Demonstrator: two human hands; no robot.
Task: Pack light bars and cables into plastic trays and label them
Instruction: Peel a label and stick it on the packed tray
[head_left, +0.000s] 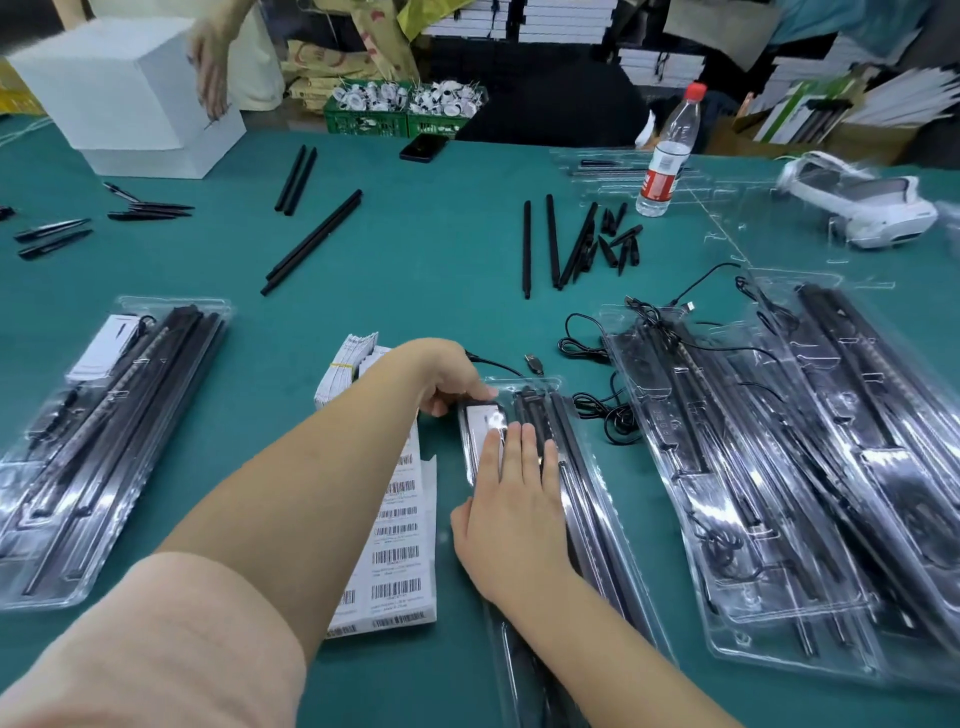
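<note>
A clear plastic tray (597, 499) with black light bars lies in front of me on the green table. My right hand (511, 514) rests flat on it, fingers straight, over a white label (483, 418) near the tray's top end. My left hand (447, 379) curls its fingers at the tray's top left corner, pinching the edge by the label. Sheets of barcode labels (397, 551) lie just left of the tray. Loose black cables (592, 353) lie at the tray's upper right.
Filled trays sit at the left (104, 436) and in a stack at the right (805, 467). Loose black bars (311, 241) and end pieces (618, 239) lie mid-table. A water bottle (667, 156), white headset (857, 202), phone (423, 147), white box (119, 88); another person's hand (210, 67).
</note>
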